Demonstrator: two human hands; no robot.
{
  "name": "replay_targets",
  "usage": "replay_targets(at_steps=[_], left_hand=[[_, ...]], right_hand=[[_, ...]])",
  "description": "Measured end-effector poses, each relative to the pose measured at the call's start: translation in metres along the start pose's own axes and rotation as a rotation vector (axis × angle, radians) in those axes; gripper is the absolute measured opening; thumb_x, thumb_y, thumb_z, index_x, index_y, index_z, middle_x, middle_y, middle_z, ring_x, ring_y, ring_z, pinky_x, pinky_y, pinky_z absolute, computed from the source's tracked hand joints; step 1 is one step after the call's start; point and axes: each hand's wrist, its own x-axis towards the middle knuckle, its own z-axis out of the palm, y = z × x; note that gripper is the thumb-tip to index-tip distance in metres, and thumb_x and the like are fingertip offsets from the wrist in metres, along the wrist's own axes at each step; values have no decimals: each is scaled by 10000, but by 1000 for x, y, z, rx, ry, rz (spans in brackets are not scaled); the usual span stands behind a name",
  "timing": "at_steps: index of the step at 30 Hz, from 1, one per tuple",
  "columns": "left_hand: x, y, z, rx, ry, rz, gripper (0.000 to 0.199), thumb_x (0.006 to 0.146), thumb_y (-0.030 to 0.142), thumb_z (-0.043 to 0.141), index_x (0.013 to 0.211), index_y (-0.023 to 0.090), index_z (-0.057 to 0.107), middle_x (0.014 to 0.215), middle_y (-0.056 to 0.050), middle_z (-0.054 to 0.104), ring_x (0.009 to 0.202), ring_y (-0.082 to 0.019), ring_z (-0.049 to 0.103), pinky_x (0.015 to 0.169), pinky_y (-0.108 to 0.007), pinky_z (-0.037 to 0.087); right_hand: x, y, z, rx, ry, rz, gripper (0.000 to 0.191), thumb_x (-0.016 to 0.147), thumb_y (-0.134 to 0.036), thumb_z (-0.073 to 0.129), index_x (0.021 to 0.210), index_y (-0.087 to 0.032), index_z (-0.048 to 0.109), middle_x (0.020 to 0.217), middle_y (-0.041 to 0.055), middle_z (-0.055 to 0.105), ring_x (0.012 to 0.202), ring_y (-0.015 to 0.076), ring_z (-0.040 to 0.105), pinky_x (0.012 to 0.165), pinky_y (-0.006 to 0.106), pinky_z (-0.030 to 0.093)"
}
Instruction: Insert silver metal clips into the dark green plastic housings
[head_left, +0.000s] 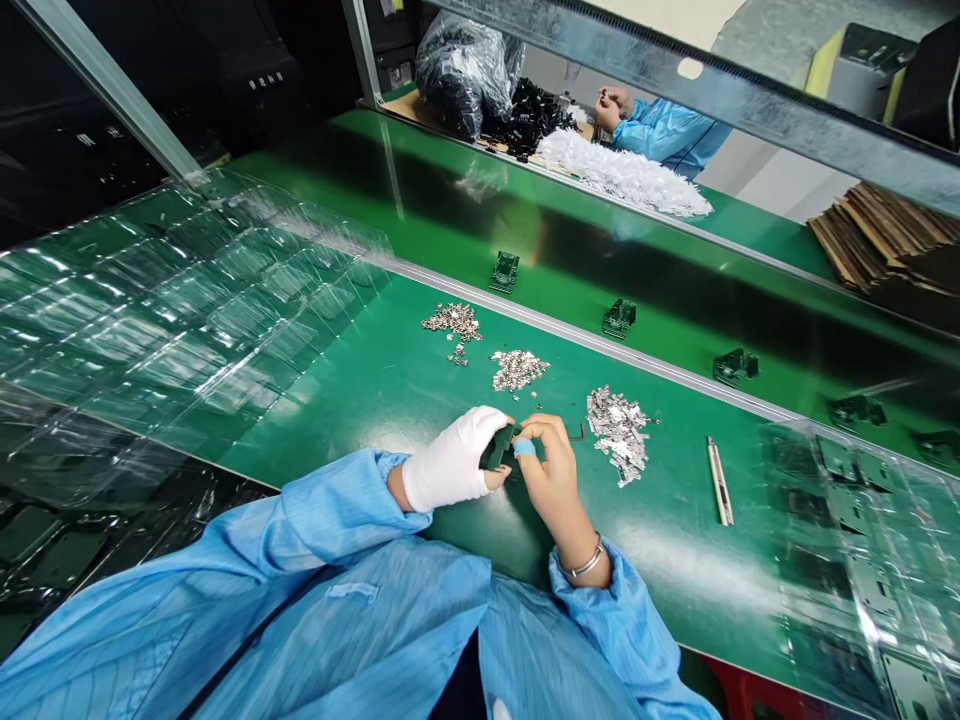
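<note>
My left hand [455,462], in a white glove with bare fingertips, grips a small green circuit board [498,447] above the green table. My right hand [547,460], with blue tape on one finger and a bracelet at the wrist, touches the board's right edge with fingers pinched. Whether a small part sits between those fingertips is hidden. Beyond the hands lie three piles of small metal parts: one at the back left [454,320], a middle one [519,370] and one of flat pieces to the right [619,432]. A small hex key [577,433] is beside my right hand.
A utility knife [720,482] lies at right. Clear plastic trays stand left [225,290] and right [862,530]. Several board assemblies [619,318] sit on the green strip behind a metal rail [600,341]. Across it are white parts [622,172] and another person's hands [613,108].
</note>
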Motion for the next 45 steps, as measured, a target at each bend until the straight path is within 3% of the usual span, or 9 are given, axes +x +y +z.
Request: replay_targets(at_steps=[5,12,17,23,26,30,34,38,45], left_hand=[[0,5,1,146,-13,-23,428,716,252,577,1114,134,474,1070,-131,547,1000,-284,541,853,-436,479],[1,-1,0,-44,-7,-18,457,684,189,558,1127,131,464,1098,-126,548,1036,-246,540,914,-408,483],[3,-9,3,-15,53,-30,351,810,183,459,1159,155,493,1204,-119,559,1149,-224,526,999,-415,447],[11,-12,-1,-3,63,-13,201,856,244,459,988,178,596,997,-66,664,920,-199,620,841,-360,502],[8,-9,3,109,70,-9,216,846,223,431,983,165,587,982,-87,648,906,-220,608,818,-375,489],[0,-3,17,273,112,-112,292,776,187,453,1049,128,539,1023,-140,594,978,-276,569,843,-427,469],[-1,-4,23,154,71,-150,362,727,221,508,1077,130,489,1047,-137,550,1013,-277,533,876,-438,467],[1,-9,15,-95,15,-179,383,720,225,528,1090,150,464,1051,-105,556,1006,-236,538,907,-402,461],[10,-13,3,-199,-122,-367,88,753,181,464,825,182,515,815,-2,580,780,-162,544,715,-300,421]], right_hand=[[-1,1,1,5,10,-30,62,863,-167,450,842,-189,504,920,60,531,893,174,523,797,327,433],[0,2,2,-16,17,-23,82,854,-154,441,839,-190,513,904,60,533,888,172,522,794,326,436],[2,1,3,5,12,59,51,831,-186,483,807,-195,528,861,46,556,854,172,537,785,321,442],[-2,-2,9,-6,-5,48,65,807,-146,468,817,-195,508,848,34,556,822,161,538,744,288,443],[-4,-2,13,-65,-17,28,82,810,-133,448,832,-194,499,849,43,556,819,167,534,742,295,441],[-5,4,14,-206,-6,38,116,801,-124,412,854,-187,493,872,79,556,831,199,520,755,334,440],[0,10,8,-150,-94,102,238,728,-89,407,919,-188,512,904,61,579,857,189,546,777,320,455],[4,9,4,-144,-157,136,287,688,-88,431,942,-184,523,906,54,583,869,193,555,794,327,462],[3,4,17,-288,-249,105,281,707,-67,429,948,-171,528,952,91,592,902,230,554,806,366,460]])
